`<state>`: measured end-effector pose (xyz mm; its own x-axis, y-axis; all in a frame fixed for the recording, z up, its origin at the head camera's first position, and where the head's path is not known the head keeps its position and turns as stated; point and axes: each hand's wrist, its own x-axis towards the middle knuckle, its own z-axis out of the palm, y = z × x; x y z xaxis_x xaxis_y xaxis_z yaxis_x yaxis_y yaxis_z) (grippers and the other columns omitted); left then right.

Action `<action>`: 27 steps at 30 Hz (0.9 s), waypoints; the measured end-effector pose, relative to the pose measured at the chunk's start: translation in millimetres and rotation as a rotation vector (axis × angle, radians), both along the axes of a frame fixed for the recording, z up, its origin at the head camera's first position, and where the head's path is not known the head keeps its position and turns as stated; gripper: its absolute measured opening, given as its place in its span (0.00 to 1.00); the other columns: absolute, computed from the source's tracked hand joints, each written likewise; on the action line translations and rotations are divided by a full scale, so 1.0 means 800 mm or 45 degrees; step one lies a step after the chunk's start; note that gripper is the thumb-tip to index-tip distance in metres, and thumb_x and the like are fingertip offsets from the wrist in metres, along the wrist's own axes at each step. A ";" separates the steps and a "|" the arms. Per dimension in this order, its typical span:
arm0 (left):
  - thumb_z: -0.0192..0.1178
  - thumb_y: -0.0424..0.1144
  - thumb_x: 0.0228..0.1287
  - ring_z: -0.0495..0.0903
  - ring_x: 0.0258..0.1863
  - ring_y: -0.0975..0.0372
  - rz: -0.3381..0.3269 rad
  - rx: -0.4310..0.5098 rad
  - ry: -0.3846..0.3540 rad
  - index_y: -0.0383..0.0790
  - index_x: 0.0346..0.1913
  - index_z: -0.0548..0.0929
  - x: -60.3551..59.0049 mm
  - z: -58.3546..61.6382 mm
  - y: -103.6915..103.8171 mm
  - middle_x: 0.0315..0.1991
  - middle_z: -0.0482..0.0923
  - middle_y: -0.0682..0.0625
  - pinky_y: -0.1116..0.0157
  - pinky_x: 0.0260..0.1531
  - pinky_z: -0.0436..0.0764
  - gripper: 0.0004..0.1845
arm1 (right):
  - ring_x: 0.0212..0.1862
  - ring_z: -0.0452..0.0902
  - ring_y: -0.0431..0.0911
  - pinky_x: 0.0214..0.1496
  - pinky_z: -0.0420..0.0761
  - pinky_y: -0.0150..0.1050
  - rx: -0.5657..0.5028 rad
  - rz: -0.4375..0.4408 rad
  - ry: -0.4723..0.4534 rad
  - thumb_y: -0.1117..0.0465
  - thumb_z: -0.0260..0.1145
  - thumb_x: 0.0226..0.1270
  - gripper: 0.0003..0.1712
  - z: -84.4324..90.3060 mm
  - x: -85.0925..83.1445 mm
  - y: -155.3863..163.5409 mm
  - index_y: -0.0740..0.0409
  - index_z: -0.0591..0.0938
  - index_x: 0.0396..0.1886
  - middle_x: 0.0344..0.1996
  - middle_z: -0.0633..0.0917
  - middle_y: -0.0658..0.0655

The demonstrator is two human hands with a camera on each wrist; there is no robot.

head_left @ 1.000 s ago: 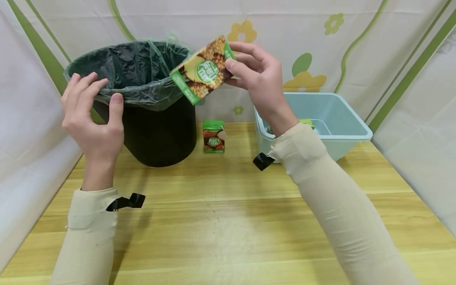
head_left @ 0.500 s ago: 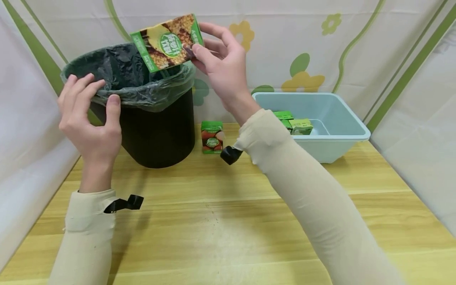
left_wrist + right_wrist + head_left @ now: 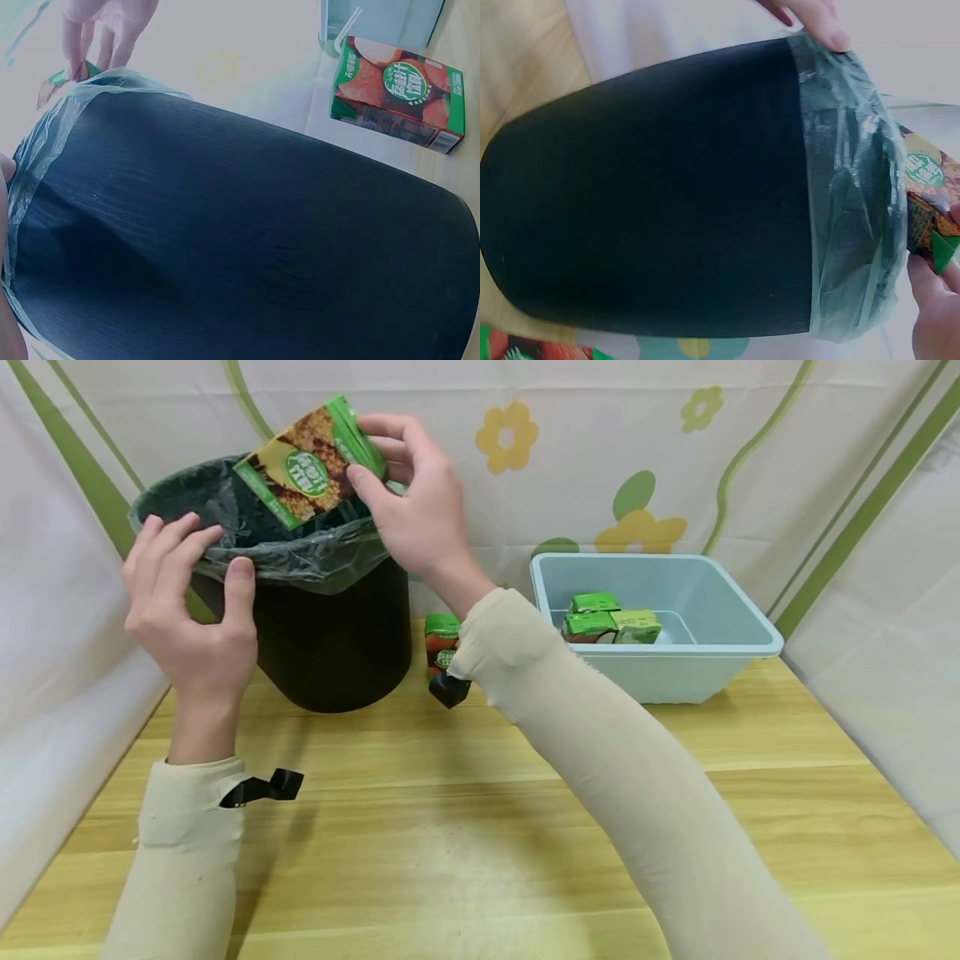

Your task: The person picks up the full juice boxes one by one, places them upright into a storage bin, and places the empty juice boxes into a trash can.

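Fingers and thumb of the right hand pinch one end of a flattened drink carton, yellow-brown with green edges and a round green logo. Carton is held tilted, lower corner pointing down over the open mouth of the black bin. It sits above the rim, inside the outline of the opening; whether it touches the liner cannot be told from the head view. Right wrist view shows the same carton beside the bagged rim, fingertips clamped on its green corner.

Left hand rests on the near-left rim of the bin, fingers lightly curved and spread over the translucent green liner, thumb pressed on the plastic outside the rim. No firm pinch is visible, more a steadying touch.

Bin stands upright at the back left of the wooden table. Just right of its base stands a small red-and-green juice carton, partly hidden by the right sleeve; the left wrist view shows it lying close to the bin wall. Further right, well apart from the bin, a pale blue tub holds several green cartons grouped at its left end.
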<state>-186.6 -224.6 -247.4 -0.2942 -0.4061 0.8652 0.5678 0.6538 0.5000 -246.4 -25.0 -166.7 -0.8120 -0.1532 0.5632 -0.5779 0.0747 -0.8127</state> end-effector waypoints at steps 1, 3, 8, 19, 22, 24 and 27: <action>0.65 0.49 0.63 0.76 0.72 0.64 0.000 0.001 -0.001 0.34 0.50 0.93 0.000 0.000 0.000 0.59 0.89 0.47 0.63 0.81 0.63 0.23 | 0.61 0.84 0.42 0.58 0.83 0.27 0.057 -0.014 0.028 0.65 0.66 0.78 0.25 0.000 0.000 -0.002 0.56 0.76 0.71 0.66 0.84 0.56; 0.65 0.49 0.63 0.76 0.72 0.64 -0.001 0.005 0.000 0.34 0.50 0.93 0.001 0.000 -0.001 0.59 0.89 0.47 0.63 0.81 0.63 0.22 | 0.62 0.83 0.39 0.60 0.81 0.25 0.173 -0.040 0.075 0.63 0.66 0.78 0.25 0.000 0.000 -0.007 0.54 0.76 0.72 0.68 0.83 0.54; 0.65 0.49 0.63 0.76 0.72 0.64 0.004 0.012 -0.008 0.36 0.50 0.93 0.005 0.001 -0.001 0.59 0.89 0.47 0.63 0.81 0.63 0.22 | 0.63 0.80 0.38 0.60 0.78 0.21 0.434 -0.090 0.194 0.59 0.64 0.80 0.23 0.000 -0.004 -0.017 0.53 0.76 0.71 0.68 0.81 0.52; 0.65 0.49 0.63 0.76 0.72 0.64 0.005 0.006 -0.013 0.36 0.51 0.93 0.008 0.005 0.003 0.59 0.89 0.47 0.63 0.80 0.63 0.23 | 0.72 0.74 0.36 0.67 0.72 0.23 0.702 -0.139 0.204 0.53 0.63 0.81 0.22 0.005 -0.013 -0.022 0.48 0.76 0.70 0.72 0.79 0.46; 0.64 0.49 0.63 0.76 0.72 0.64 0.005 0.008 -0.013 0.34 0.51 0.93 0.009 0.006 0.003 0.59 0.89 0.46 0.63 0.80 0.63 0.23 | 0.73 0.74 0.35 0.68 0.73 0.25 0.731 -0.135 0.179 0.52 0.64 0.80 0.22 0.006 -0.013 -0.024 0.47 0.77 0.69 0.72 0.80 0.46; 0.64 0.49 0.63 0.76 0.72 0.64 0.007 0.006 -0.015 0.34 0.51 0.93 0.010 0.007 0.004 0.59 0.89 0.46 0.63 0.80 0.63 0.23 | 0.71 0.76 0.37 0.66 0.75 0.26 0.756 -0.134 0.168 0.52 0.65 0.80 0.22 0.007 -0.013 -0.025 0.47 0.77 0.69 0.71 0.81 0.48; 0.64 0.49 0.63 0.76 0.72 0.64 0.008 0.004 -0.017 0.34 0.51 0.93 0.010 0.008 0.004 0.59 0.89 0.46 0.64 0.80 0.63 0.23 | 0.68 0.79 0.39 0.64 0.76 0.28 0.805 -0.137 0.160 0.51 0.65 0.80 0.22 0.007 -0.013 -0.024 0.47 0.77 0.68 0.70 0.82 0.50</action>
<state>-178.2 -221.3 -240.7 -0.3035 -0.4107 0.8598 0.5570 0.6557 0.5098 -256.5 -44.5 -160.7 -0.7748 -0.4078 0.4831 -0.6285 0.5786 -0.5197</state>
